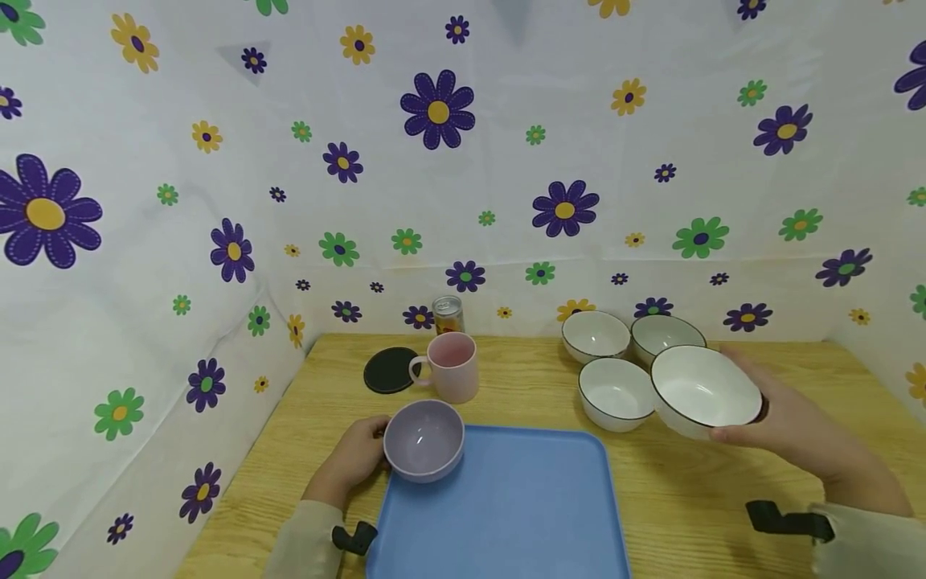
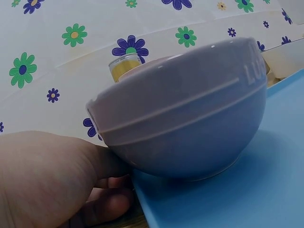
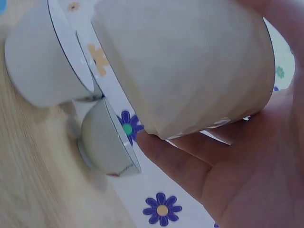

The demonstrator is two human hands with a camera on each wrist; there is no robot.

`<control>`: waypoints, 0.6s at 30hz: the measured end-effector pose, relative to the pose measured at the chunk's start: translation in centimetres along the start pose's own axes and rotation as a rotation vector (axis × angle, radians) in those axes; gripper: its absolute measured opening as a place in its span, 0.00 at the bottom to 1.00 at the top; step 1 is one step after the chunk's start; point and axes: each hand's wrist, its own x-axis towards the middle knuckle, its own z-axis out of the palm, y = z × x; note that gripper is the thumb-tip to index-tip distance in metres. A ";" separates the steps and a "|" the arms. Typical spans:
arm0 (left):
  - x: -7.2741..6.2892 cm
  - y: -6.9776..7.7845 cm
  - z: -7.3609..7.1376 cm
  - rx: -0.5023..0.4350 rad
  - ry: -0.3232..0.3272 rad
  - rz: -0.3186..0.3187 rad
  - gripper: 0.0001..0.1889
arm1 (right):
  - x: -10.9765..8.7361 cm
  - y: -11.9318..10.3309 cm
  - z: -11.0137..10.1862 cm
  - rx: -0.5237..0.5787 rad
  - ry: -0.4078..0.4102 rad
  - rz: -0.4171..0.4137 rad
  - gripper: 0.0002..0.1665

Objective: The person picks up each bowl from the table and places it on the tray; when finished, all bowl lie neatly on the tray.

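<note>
A lilac bowl (image 1: pixel 424 441) sits at the far left corner of a blue tray (image 1: pixel 521 498). Beside its left side is my left hand (image 1: pixel 356 454); in the left wrist view, the loosely curled fingers (image 2: pixel 111 204) lie low by the bowl's base, not wrapped around it. With my right hand (image 1: pixel 788 426) I grip a white bowl with a dark rim (image 1: pixel 705 390), tilted and raised above the table. The right wrist view shows the bowl's faceted outside (image 3: pixel 185 61) within that hand. Three similar white bowls stand close by: front (image 1: pixel 615 396), back left (image 1: pixel 596 336) and back right (image 1: pixel 665 334).
A pink mug (image 1: pixel 454 370) stands behind the lilac bowl, with a drink can (image 1: pixel 448 315) at its back. Left of the mug lies a round black coaster (image 1: pixel 391 371). Flower-patterned sheeting (image 1: pixel 492 161) rises behind and along the sides of the wooden table (image 1: pixel 680 515).
</note>
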 end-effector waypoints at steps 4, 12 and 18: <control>0.1 -0.1 0.0 0.016 0.003 -0.006 0.10 | 0.0 -0.7 0.4 0.076 -0.046 -0.056 0.64; 0.2 -0.1 -0.1 0.024 -0.002 0.001 0.10 | 0.1 -2.6 1.1 0.247 -0.173 -0.137 0.65; 0.2 -0.1 -0.1 0.017 -0.003 0.001 0.10 | 0.4 -4.0 2.1 0.356 -0.269 -0.248 0.63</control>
